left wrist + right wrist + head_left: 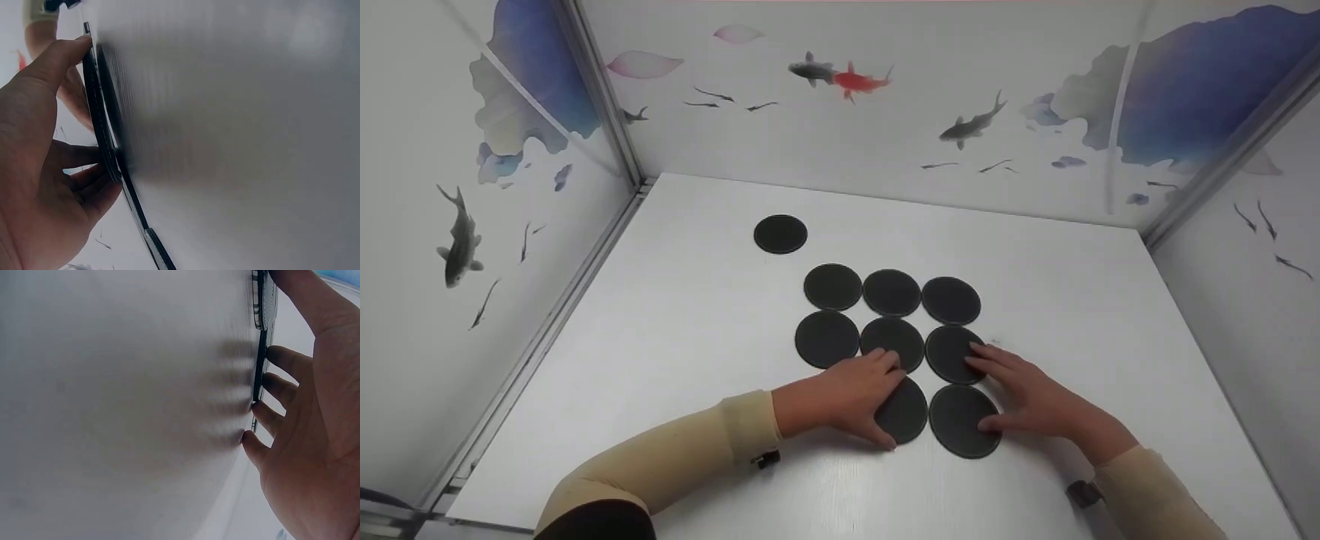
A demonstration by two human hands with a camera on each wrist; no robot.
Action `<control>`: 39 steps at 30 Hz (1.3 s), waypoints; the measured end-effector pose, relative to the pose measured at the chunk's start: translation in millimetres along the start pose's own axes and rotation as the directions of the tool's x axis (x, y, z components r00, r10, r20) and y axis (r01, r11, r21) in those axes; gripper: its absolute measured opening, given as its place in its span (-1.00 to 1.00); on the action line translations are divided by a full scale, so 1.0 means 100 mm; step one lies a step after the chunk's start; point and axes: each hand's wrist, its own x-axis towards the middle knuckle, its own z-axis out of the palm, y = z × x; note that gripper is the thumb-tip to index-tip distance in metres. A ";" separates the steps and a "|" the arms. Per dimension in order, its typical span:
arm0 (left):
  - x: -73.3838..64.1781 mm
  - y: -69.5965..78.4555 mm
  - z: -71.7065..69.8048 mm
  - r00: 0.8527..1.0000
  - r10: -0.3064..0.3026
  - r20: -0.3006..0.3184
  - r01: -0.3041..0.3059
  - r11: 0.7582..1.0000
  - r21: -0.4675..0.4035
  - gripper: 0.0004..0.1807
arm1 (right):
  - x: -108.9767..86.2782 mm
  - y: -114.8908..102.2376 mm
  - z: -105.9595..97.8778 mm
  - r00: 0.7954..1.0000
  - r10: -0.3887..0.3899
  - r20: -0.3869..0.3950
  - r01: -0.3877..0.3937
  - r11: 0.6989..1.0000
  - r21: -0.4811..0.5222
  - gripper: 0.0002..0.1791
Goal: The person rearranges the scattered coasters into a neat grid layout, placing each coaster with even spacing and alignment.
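Black round coasters lie in rows on the white table. My left hand holds the front-left coaster between its thumb and fingers, partly covering it. In the left wrist view, this coaster stands edge-on between the thumb and fingertips. My right hand is spread over the right side of the group. Its thumb touches the front-right coaster, and its fingertips rest at the edge of the middle-right coaster. The middle coaster is partly behind the left fingers.
Three coasters form the back row, including the centre one. A lone coaster lies farther back to the left. The white table is bounded by printed panels at the back and sides.
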 end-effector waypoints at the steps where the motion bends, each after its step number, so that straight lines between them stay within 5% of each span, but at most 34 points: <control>1: 0.00 0.00 0.00 1.000 0.000 -0.003 0.000 1.000 0.006 0.20 | 0.00 0.00 0.00 1.000 0.002 0.000 -0.002 1.000 0.002 0.10; 39: -0.05 0.08 -0.04 0.999 -0.001 0.038 -0.001 1.000 0.031 0.13 | 0.00 0.03 0.04 1.000 0.024 -0.001 -0.024 1.000 0.016 0.10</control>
